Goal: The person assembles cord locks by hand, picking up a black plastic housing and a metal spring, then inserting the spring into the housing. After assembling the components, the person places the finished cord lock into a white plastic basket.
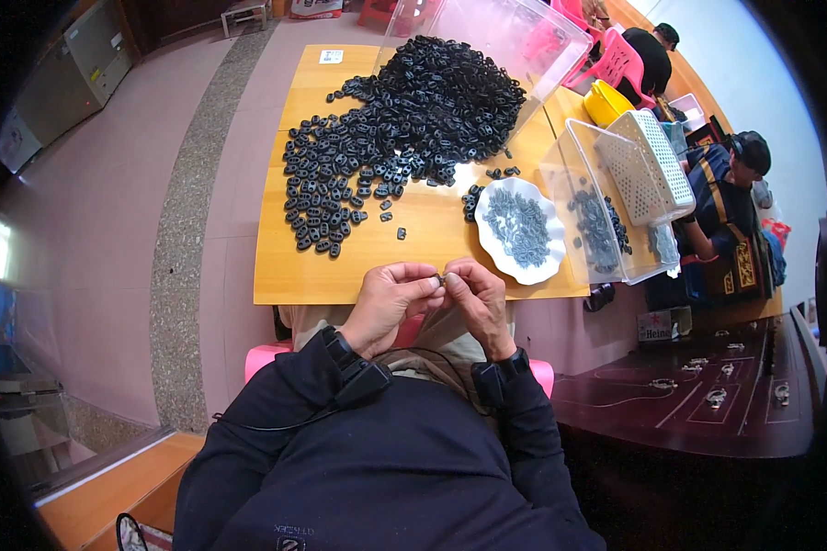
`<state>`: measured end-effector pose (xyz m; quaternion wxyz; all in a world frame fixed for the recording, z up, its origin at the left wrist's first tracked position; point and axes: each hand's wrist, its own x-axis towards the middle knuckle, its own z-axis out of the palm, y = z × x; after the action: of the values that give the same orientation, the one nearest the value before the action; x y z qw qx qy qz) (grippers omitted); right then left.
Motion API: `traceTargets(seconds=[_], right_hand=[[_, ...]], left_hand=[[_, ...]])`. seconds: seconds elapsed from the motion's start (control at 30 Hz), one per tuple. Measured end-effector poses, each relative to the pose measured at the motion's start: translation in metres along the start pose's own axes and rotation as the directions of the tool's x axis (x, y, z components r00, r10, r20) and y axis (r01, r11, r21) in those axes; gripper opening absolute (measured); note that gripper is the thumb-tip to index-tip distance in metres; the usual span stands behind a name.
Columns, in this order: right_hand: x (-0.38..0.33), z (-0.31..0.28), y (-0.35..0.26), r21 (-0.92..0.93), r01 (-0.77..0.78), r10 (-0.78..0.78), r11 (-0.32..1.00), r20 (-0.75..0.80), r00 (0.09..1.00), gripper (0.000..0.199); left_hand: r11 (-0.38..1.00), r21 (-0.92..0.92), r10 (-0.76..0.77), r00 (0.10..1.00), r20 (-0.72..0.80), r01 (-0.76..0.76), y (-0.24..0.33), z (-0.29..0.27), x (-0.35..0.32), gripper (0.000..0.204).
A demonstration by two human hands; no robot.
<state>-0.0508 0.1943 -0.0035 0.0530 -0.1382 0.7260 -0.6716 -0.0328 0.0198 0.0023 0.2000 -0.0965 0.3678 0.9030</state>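
Observation:
My left hand and my right hand meet just off the near edge of the table, fingertips closed together. Pinched between them is a small dark piece, mostly covered by the fingers; its exact kind is hidden. Beyond my hands, a large heap of black oval plastic pieces with two holes spreads over the wooden table. To the right of my hands stands a white scalloped dish with many small grey pieces inside, too small to name.
A clear plastic bin lies behind the heap. At right, a clear box holds dark pieces, beside a white perforated basket and a yellow bowl. Another person sits at the far right, near pink chairs.

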Motion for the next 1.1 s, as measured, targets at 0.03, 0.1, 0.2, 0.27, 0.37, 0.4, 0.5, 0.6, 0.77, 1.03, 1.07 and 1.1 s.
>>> traceTargets(seconds=[0.03,0.1,0.2,0.27,0.37,0.4,0.5,0.6,0.77,1.03,1.07,1.1], right_hand=[[0.0002,0.0012,-0.0012,0.005,0.009,-0.009,1.0,-0.001,1.0,0.012],[0.0001,0.0019,-0.0018,0.009,0.019,-0.019,1.0,-0.003,1.0,0.011],[-0.0001,0.001,-0.0008,0.012,0.004,-0.004,1.0,0.001,1.0,0.01],[0.0004,0.0005,-0.0004,-0.008,0.035,-0.034,0.999,0.008,0.999,0.01],[0.0001,-0.0004,-0.0016,-0.031,0.028,-0.028,0.999,0.019,0.999,0.008],[0.0005,-0.0004,-0.0021,-0.032,0.029,-0.029,0.999,0.019,0.999,0.008],[0.001,0.0008,-0.0054,-0.078,0.084,-0.082,0.993,0.02,0.996,0.008],[0.001,0.0022,-0.0072,-0.114,0.103,-0.102,0.988,0.016,0.995,0.005],[0.002,-0.0005,-0.0077,-0.168,0.117,-0.111,0.979,0.045,0.993,0.001],[0.0047,-0.0036,-0.0073,-0.126,0.11,-0.101,0.986,0.075,0.992,0.004],[0.0047,-0.004,-0.0073,-0.068,0.088,-0.084,0.994,0.056,0.995,0.006],[0.0038,-0.0049,-0.0073,-0.067,0.092,-0.089,0.994,0.05,0.995,0.006]], left_hand=[[1.0,0.005,0.002,1.0,-0.003,-0.002,-0.0002,-0.0002,-0.0001,0.014],[1.0,-0.003,0.003,1.0,-0.001,-0.003,0.0005,0.0006,-0.0006,0.014],[1.0,-0.003,0.004,1.0,-0.002,-0.004,0.0004,0.0008,-0.0006,0.014],[1.0,0.004,0.006,1.0,-0.006,-0.006,-0.0001,0.0014,-0.0005,0.014],[1.0,-0.008,0.007,1.0,-0.018,-0.007,0.0017,0.0034,-0.0023,0.016],[1.0,0.0,0.004,1.0,-0.022,-0.004,0.0023,0.0037,-0.0029,0.016],[1.0,0.004,0.005,1.0,-0.02,-0.005,0.0019,0.0033,-0.0031,0.016],[1.0,0.009,0.007,1.0,-0.015,-0.007,0.0002,-0.0002,-0.0021,0.015],[0.999,0.032,-0.003,0.999,-0.034,0.004,0.0023,0.0,-0.004,0.016],[0.985,0.167,0.037,0.999,-0.02,-0.034,0.0012,-0.0004,-0.0018,0.014],[0.984,0.174,0.038,0.999,-0.015,-0.035,0.0014,0.001,-0.0012,0.014],[0.985,0.168,0.045,0.999,-0.003,-0.044,0.0009,0.0025,-0.0006,0.015]])
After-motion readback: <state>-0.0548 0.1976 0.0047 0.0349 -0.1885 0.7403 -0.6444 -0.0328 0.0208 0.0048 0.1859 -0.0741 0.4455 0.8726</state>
